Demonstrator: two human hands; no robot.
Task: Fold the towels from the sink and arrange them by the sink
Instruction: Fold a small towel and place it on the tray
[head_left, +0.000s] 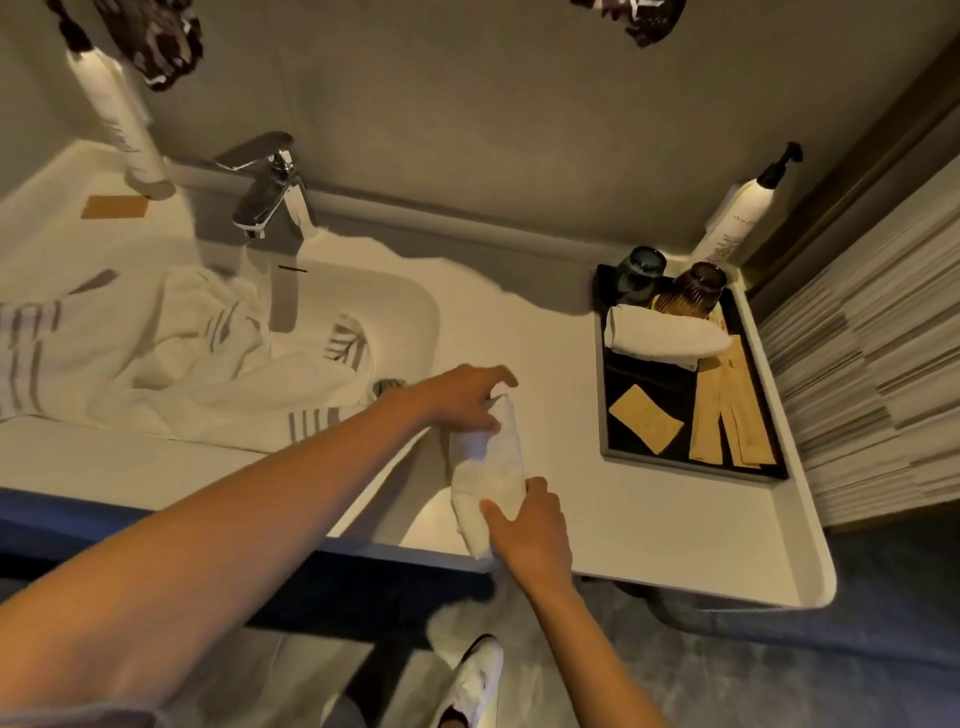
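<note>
From the head camera, a white bench (649, 519) with rounded corners runs along a grey wall (467, 104), with a sink (405, 312) sunk into its left part and a chrome tap (270, 192) behind it. A dark tray (605, 405) sits at the right end of the bench, holding a rolled white towel (670, 338), two ribbed tumblers (696, 291), and tan paper packets (727, 415). A pump bottle (737, 218) stands in the corner behind the tray, and a tall white bottle (124, 119) stands left of the tap near a tan card (114, 208).

A heap of striped white towels (171, 353) fills the sink and spills over its left and front edges. Between sink and tray, a small folded white towel (491, 467) lies lengthwise on the bench near the front edge. The left hand (462, 395) rests on its far end, fingers curled and pinching the cloth there. The right hand (530, 525) grips its near end, thumb on top and fingers (493, 514) wrapped round the side.

The sink's bottom is covered by cloth. The lettering on the bottles is too small to read. A white shoe (472, 686) shows below the bench, partly cut off by the picture's lower edge.
</note>
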